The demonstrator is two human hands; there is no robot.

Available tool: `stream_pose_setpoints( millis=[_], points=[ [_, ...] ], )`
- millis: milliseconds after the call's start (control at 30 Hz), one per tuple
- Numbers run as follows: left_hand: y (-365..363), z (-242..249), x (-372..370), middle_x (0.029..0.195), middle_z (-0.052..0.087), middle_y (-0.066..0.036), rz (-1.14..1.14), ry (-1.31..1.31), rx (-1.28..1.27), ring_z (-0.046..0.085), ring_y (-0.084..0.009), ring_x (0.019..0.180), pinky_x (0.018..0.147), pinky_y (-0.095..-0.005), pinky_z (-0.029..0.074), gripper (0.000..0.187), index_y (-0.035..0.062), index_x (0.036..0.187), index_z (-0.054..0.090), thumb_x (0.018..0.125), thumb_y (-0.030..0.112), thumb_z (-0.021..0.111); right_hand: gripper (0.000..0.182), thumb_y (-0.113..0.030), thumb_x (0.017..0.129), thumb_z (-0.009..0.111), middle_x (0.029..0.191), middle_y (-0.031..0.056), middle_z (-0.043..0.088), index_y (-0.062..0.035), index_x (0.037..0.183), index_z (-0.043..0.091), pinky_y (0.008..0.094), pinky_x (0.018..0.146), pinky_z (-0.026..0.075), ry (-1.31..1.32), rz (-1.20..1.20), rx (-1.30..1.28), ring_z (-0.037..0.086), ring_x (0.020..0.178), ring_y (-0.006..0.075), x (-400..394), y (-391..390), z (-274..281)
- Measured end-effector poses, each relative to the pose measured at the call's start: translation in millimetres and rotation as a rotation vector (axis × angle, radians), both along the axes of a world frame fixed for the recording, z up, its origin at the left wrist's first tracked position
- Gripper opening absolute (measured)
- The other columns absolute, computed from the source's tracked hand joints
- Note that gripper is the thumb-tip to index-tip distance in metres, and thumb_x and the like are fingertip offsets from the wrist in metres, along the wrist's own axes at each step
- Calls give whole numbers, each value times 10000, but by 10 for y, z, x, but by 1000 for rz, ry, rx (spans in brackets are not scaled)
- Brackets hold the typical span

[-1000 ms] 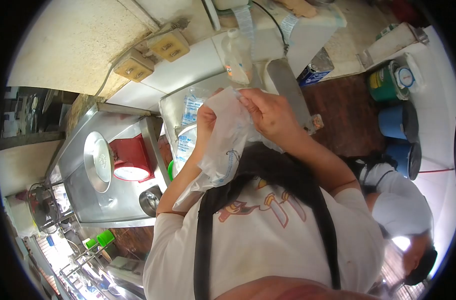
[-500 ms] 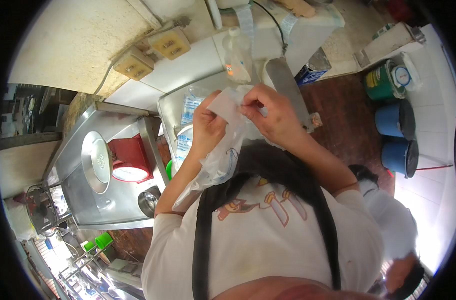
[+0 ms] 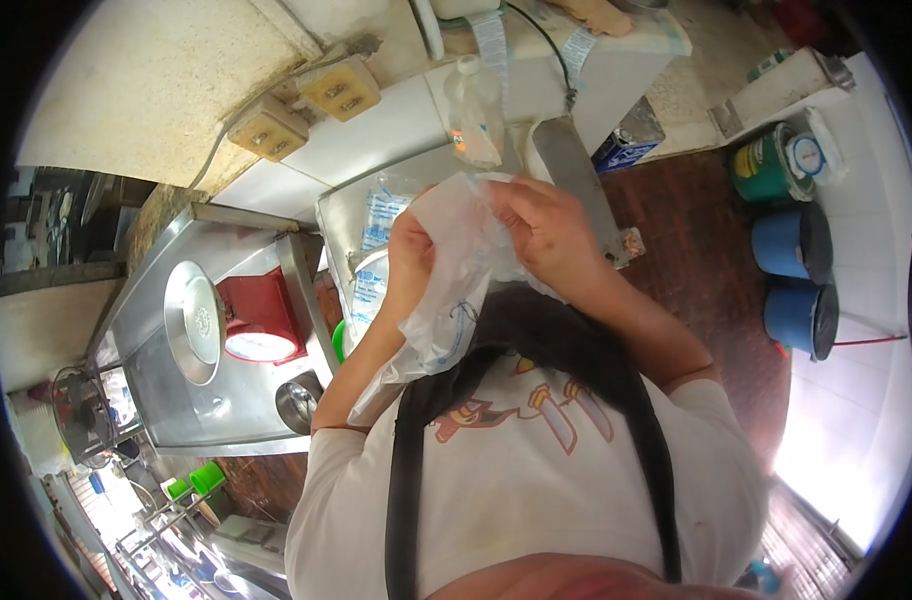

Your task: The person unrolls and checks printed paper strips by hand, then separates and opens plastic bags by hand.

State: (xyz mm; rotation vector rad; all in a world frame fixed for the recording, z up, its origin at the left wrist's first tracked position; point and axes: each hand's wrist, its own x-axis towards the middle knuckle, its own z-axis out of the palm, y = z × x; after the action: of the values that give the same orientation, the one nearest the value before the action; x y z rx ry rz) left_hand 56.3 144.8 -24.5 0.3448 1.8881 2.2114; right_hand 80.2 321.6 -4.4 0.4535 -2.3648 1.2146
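Note:
A thin white plastic bag (image 3: 454, 235) with faint blue print hangs between my hands, in front of my apron. My left hand (image 3: 412, 250) is closed on the bag's left edge, its fingers partly behind the film. With fingers pinched, my right hand (image 3: 546, 228) grips the upper right part of the bag. The bag's lower end drapes over my left forearm. Under and beyond my hands, blue-printed plastic packs (image 3: 384, 215) lie on a metal surface (image 3: 341, 205). A clear plastic bottle (image 3: 474, 115) with an orange mark stands just past my hands.
To the left, a steel counter (image 3: 156, 365) carries a red scale (image 3: 266, 315), a metal pan (image 3: 193, 320) and a small steel bowl (image 3: 298, 403). Blue buckets (image 3: 788, 243) and a green bucket (image 3: 761, 168) stand on the floor along the right wall.
The bag's upper part has spread wider between my hands and covers more of my left fingers. A person at the lower right has gone out of view.

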Motion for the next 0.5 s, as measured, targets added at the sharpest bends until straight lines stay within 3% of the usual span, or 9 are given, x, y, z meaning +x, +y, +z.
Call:
stream_pose_setpoints(
  millis=[67, 133, 167, 333, 500],
  points=[
    [-32, -48, 12, 976, 635, -15, 17, 41, -142, 601, -102, 843, 745, -252, 498, 209, 19, 1110, 627, 909, 73, 649, 259, -78, 898, 635, 893, 154, 663, -47, 1154, 652, 439, 686, 517, 24, -12, -4, 639, 789, 352, -2, 9, -48],
    [-36, 16, 36, 1005, 642, -23, 20, -83, -37, 609, -105, 865, 751, -256, 505, 215, 19, 1123, 628, 923, 97, 635, 347, -89, 914, 618, 909, 164, 676, -60, 1260, 612, 446, 681, 523, 44, -7, 4, 649, 783, 357, -16, 26, -80],
    [-33, 55, 42, 1020, 646, -26, 18, -186, 78, 613, -105, 876, 754, -258, 509, 221, 19, 1130, 629, 928, 108, 630, 403, -97, 919, 614, 899, 169, 675, -61, 1317, 560, 452, 671, 520, -8, 8, 54, 647, 766, 364, -8, 29, -59],
    [19, 171, 37, 1020, 646, -12, -88, -98, 56, 613, -102, 898, 749, -251, 508, 206, 18, 1123, 630, 925, 71, 619, 591, -170, 989, 537, 875, 230, 662, -123, 1528, 300, 482, 659, 503, -324, 53, 185, 638, 742, 417, 62, 2, 74],
    [9, 123, 53, 952, 631, 4, -63, -191, 72, 587, -87, 865, 726, -243, 487, 146, 10, 1067, 626, 930, 56, 604, 601, -173, 1000, 520, 881, 229, 664, -110, 1539, 261, 500, 650, 495, -263, 85, 149, 637, 736, 426, 51, 11, -13]
  ],
)
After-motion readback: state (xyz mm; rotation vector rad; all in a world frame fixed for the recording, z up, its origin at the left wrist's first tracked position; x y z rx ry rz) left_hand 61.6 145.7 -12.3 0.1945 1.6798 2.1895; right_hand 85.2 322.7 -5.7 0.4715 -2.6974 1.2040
